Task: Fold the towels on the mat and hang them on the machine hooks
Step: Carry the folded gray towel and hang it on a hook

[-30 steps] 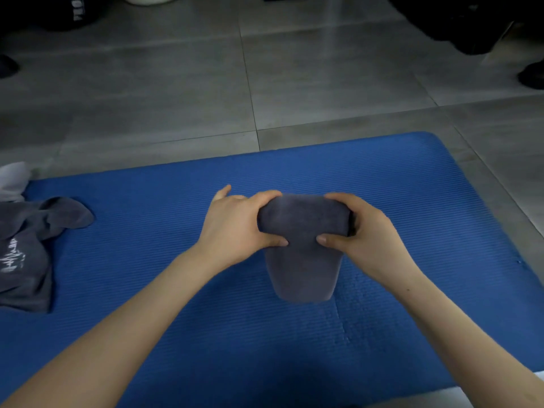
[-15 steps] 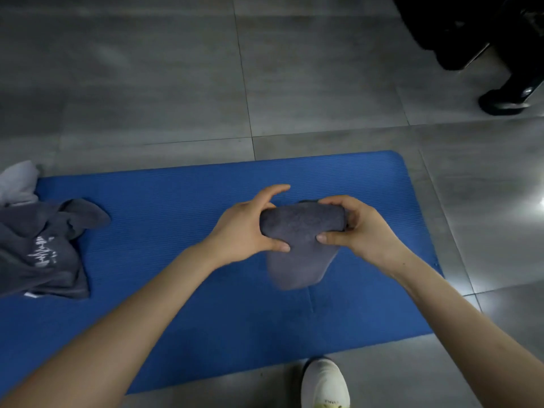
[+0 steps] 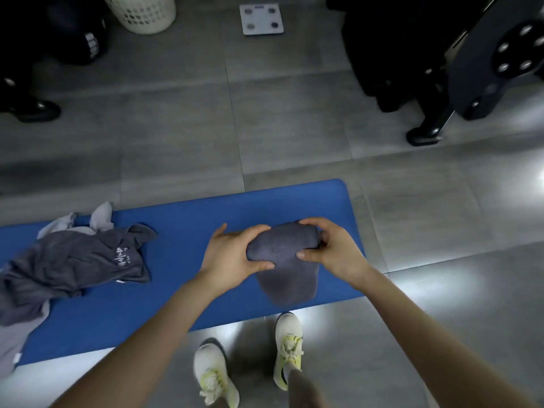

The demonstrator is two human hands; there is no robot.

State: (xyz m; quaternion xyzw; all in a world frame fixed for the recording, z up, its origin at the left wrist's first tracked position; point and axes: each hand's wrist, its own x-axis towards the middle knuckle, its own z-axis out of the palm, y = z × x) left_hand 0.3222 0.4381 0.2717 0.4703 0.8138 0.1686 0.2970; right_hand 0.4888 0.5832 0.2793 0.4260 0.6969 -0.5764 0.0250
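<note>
1. Two white-and-yellow sneakers [image 3: 288,348] stood on the grey tile floor [image 3: 294,128], just off the near edge of the blue mat [image 3: 182,231], toward its right end.
2. The left hand [image 3: 229,254] gripped the left side of a folded dark grey towel [image 3: 282,254]. The thumb was curled across the front and the fingers were wrapped over the top fold.
3. The right hand [image 3: 332,251] gripped the towel's right side. The thumb pressed on the front face and the fingers were curled over the top.
4. The towel was held between both hands over the mat's right end. Its lower part hung down and was blurred.
5. The mat lay flat on the floor, its long side running left to right.
6. A pile of unfolded dark grey towels [image 3: 73,260] sat rumpled on the mat's left end. One carried a small white print.
7. Pale grey cloth [image 3: 97,219] showed at the far side of the pile. More of it spilled past the mat's near-left corner.
8. A black machine [image 3: 500,54] stood well beyond the mat's far-right corner. It had a round plate with pale bolts, and one foot rested on the floor.
9. A white bathroom scale [image 3: 261,19] lay flat on the floor, far beyond the mat's far edge and roughly opposite its middle.
10. A white perforated basket [image 3: 144,13] stood equally far out, opposite the mat's left half.
11. Dark equipment [image 3: 32,108] sat beyond the far-left corner, too dim to identify.
</note>
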